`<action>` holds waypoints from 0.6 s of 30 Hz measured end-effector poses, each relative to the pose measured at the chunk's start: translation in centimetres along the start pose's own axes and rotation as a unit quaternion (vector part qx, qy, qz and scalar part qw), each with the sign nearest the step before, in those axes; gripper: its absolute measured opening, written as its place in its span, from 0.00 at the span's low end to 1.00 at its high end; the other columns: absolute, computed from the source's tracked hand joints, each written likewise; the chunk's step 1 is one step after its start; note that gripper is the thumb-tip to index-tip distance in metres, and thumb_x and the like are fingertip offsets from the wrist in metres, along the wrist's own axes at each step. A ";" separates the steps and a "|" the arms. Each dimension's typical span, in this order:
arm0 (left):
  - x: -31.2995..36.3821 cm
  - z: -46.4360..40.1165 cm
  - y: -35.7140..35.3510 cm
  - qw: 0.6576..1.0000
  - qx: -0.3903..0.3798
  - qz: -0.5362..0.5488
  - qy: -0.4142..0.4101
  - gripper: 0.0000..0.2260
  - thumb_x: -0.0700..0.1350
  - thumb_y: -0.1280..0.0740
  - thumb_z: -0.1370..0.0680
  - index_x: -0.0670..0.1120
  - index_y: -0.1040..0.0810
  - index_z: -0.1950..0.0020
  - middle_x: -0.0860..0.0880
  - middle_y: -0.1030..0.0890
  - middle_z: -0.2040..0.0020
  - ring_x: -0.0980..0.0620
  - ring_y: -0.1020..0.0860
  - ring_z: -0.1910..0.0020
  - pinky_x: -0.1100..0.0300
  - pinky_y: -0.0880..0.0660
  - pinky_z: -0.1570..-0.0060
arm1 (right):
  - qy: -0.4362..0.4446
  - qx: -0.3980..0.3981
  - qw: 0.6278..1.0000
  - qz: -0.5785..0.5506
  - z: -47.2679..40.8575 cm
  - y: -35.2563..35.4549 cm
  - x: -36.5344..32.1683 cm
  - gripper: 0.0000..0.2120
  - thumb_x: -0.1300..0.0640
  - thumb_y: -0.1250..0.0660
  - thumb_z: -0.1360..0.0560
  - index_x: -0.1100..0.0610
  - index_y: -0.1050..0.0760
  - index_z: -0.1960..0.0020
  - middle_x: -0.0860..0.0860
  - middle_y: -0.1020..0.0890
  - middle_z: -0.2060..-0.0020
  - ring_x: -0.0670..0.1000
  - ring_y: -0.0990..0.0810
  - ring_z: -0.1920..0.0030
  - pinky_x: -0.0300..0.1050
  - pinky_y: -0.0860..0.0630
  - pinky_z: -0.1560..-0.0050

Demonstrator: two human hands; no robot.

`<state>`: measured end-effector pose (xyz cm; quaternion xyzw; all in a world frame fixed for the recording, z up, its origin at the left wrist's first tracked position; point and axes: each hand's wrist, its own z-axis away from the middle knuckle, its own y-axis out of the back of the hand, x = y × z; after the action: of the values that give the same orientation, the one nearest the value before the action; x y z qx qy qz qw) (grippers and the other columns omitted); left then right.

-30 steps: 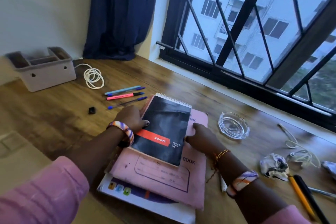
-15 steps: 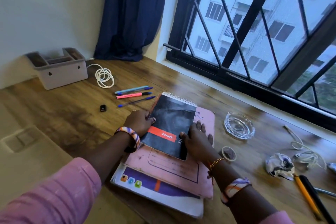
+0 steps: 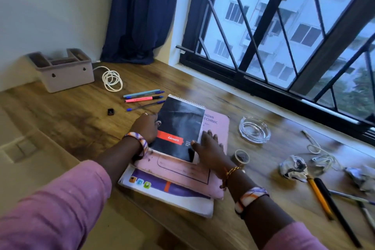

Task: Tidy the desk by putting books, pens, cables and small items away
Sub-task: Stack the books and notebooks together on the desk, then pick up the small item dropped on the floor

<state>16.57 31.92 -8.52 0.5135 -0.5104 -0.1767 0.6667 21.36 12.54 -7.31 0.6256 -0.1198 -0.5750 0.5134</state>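
1. I have both hands on the book stack near the desk's front edge. The black spiral notepad [image 3: 178, 130] lies on top of the pink exercise book [image 3: 182, 170], which lies on a white and purple book [image 3: 168, 195] at the bottom. I judge the stacking is meant to let all three go away as one bundle.

2. My left hand [image 3: 145, 128] sits at the notepad's 9 o'clock edge, fingers curled against the side and thumb on the cover, bracing it so it cannot slide off.

3. My right hand [image 3: 210, 148] lies flat with fingers spread at the notepad's 4 o'clock corner, mostly on the pink cover, pressing down and nudging that edge square.

4. Against half a second ago, the right hand has slid from the black cover outward to its edge; against a second ago, its fingers have uncurled and flattened. The left hand has barely shifted.

5. The small tape roll [image 3: 241, 157] now shows at 3 o'clock of my right wrist; a second ago my arm covered that spot.

6. Not yet put away: three pens [image 3: 144, 98] at 11 o'clock of the stack, a coiled white cable [image 3: 112, 81] beside the grey organiser [image 3: 67, 75] at 10 o'clock, a glass ashtray [image 3: 254, 129] at 2 o'clock, and crumpled paper [image 3: 293, 168] at 3 o'clock.
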 end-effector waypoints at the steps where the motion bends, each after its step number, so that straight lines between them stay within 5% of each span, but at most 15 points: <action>1: 0.2 0.1 0.2 1.000 0.000 -0.014 0.006 0.14 0.42 0.40 0.21 0.36 0.26 0.39 0.34 0.23 0.41 0.38 0.27 0.40 0.52 0.32 0.43 | 0.006 -0.003 1.000 -0.024 1.1 0.1 0.2 0.24 0.51 0.43 0.21 0.58 0.42 0.27 0.55 0.50 0.24 0.54 0.55 0.24 0.52 0.57 0.26; 5: 2.8 3.1 0.8 0.988 0.063 -0.135 0.030 0.18 0.49 0.38 0.22 0.37 0.29 0.39 0.36 0.24 0.40 0.37 0.29 0.38 0.50 0.35 0.39 | 0.049 0.002 0.994 -0.098 7.3 0.7 2.1 0.24 0.54 0.39 0.21 0.57 0.39 0.27 0.53 0.44 0.25 0.49 0.45 0.25 0.39 0.48 0.27; 8: 5.6 8.7 -0.8 0.987 0.115 -0.092 -0.066 0.18 0.45 0.35 0.25 0.35 0.27 0.40 0.34 0.25 0.41 0.35 0.28 0.41 0.47 0.34 0.40 | 0.090 0.023 0.992 -0.081 13.1 1.2 5.1 0.20 0.59 0.37 0.23 0.56 0.33 0.31 0.52 0.37 0.27 0.44 0.39 0.29 0.23 0.46 0.39; 12: 9.8 19.1 -4.9 0.968 0.083 -0.013 -0.238 0.19 0.44 0.34 0.32 0.38 0.23 0.44 0.37 0.21 0.45 0.35 0.23 0.48 0.46 0.25 0.47 | 0.101 0.060 0.990 -0.080 21.7 1.6 9.9 0.18 0.66 0.38 0.24 0.59 0.29 0.35 0.52 0.34 0.29 0.48 0.36 0.29 0.36 0.41 0.30; 15: 12.3 25.6 -8.4 0.936 0.037 -0.049 -0.347 0.20 0.49 0.40 0.33 0.40 0.20 0.48 0.40 0.18 0.49 0.40 0.19 0.52 0.50 0.21 0.53 | 0.112 0.095 0.989 -0.012 27.3 1.4 13.4 0.17 0.65 0.38 0.25 0.59 0.27 0.37 0.51 0.31 0.31 0.49 0.33 0.30 0.33 0.39 0.32; 18: 13.7 30.2 -11.7 0.927 0.010 -0.093 -0.363 0.23 0.52 0.40 0.34 0.42 0.22 0.43 0.42 0.20 0.43 0.41 0.20 0.46 0.50 0.27 0.45 | 0.116 0.111 0.985 0.065 32.4 1.1 17.1 0.23 0.66 0.38 0.29 0.58 0.29 0.34 0.50 0.34 0.29 0.49 0.40 0.26 0.37 0.45 0.28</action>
<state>-0.36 1.52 -13.23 0.4661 -0.6692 -0.4070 0.4115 -0.16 -17.00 -10.55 0.7320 -0.1626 -0.4470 0.4878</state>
